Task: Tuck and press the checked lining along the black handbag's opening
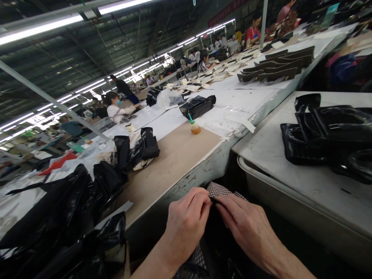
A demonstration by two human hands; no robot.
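Observation:
In front of my body, both hands pinch the edge of a black bag lined with brown-and-white checked fabric [218, 189]. My left hand [187, 219] is closed, thumb and fingers pressed together on that edge. Close beside it, almost touching, my right hand [248, 223] grips the same edge, fingers bent over the fabric. Below the hands the dark body of the bag hangs in shadow, and more checked cloth shows under my left wrist. Much of its shape is hidden. A small bottle [195, 127] with amber liquid and a green nozzle stands on the table beyond.
A long table with a brown board [174, 155] runs ahead. Black plastic-wrapped pieces [66, 209] pile up at left; a black bag [199, 106] lies farther off. On the right, a white-topped surface [261, 143] bears black bags [328, 135]. Dark curved panels [279, 64] stand behind. People work farther away.

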